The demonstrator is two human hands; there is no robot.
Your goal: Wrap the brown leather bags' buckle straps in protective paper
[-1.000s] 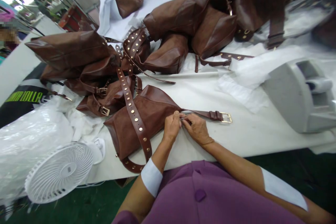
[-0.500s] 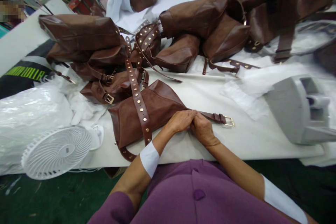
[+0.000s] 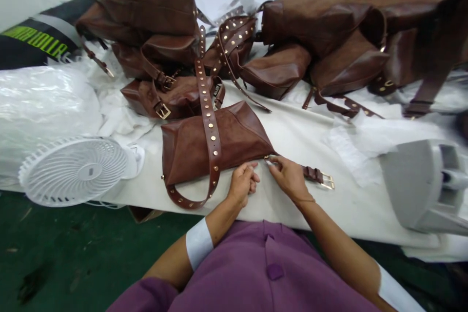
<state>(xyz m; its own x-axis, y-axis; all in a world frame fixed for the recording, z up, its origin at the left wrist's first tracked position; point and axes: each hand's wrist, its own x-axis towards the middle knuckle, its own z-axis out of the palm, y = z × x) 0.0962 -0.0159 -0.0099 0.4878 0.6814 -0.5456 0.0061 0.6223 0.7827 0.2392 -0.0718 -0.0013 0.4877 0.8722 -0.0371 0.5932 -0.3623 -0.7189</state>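
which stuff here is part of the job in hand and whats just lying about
Seemingly in hand:
brown bag, its corner at the right hand
studded strap across it
buckled strap

Apparently just about:
white fan
grey machine
clear plastic

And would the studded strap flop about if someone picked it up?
Probably somewhat: the strap curves smoothly across the bag. It likely isn't fully limp, since its bend is wide. The shiny studs may add a little weight.
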